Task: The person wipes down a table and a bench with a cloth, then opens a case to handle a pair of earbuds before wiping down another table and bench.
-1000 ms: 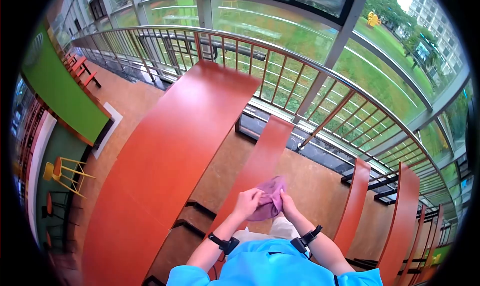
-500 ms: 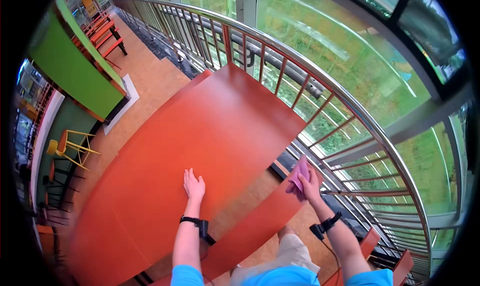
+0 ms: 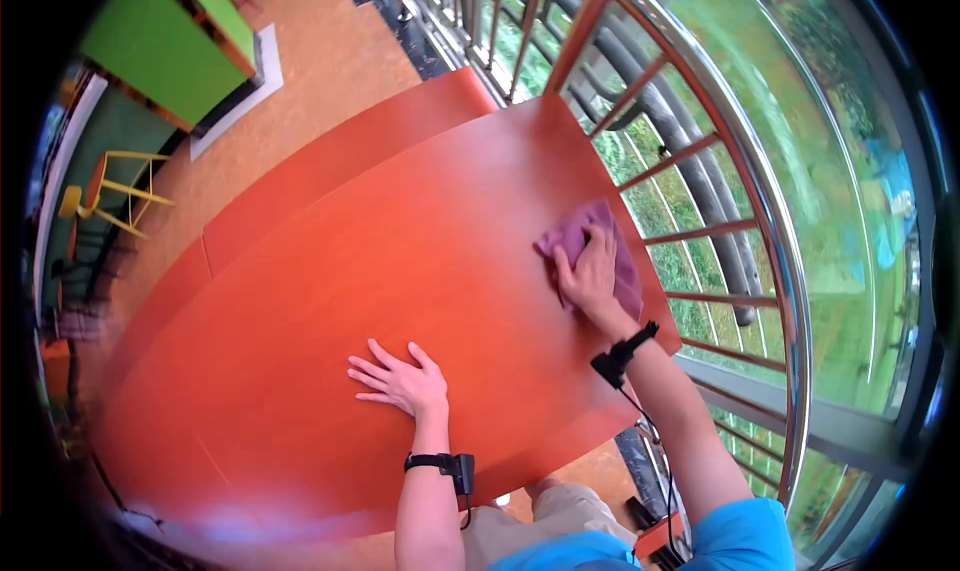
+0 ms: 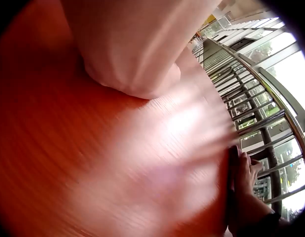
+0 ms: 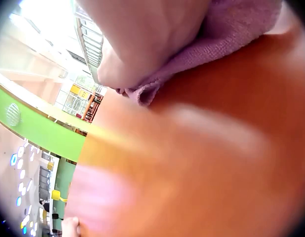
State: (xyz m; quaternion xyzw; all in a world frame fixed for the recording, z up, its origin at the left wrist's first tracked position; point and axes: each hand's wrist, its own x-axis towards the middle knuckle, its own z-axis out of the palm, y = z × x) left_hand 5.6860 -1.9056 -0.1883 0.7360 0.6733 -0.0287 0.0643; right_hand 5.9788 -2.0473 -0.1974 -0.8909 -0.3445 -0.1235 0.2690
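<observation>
A purple cloth [image 3: 625,271] lies on the red-orange tabletop [image 3: 400,261] near its railing-side end. My right hand [image 3: 588,274] rests on the cloth with fingers extended, pressing it against the surface. In the right wrist view the cloth [image 5: 226,42] bunches beneath the hand [image 5: 147,44], whose fingertips are hidden. My left hand [image 3: 402,379] rests on the tabletop with its fingers spread, holding nothing. The left wrist view shows the left hand [image 4: 127,54] close up over the glossy surface, fingers out of sight.
A metal railing [image 3: 770,191] with dark pipes behind it runs along the table's far right end, in front of windows. A red bench [image 3: 330,151] lies along the table's far side. A yellow chair [image 3: 125,186] and a green partition [image 3: 165,56] stand at the left.
The right hand has carried the cloth from above the near bench onto the tabletop. The left hand, apart from the cloth since half a second ago, has come down with fingers spread. The view has shifted.
</observation>
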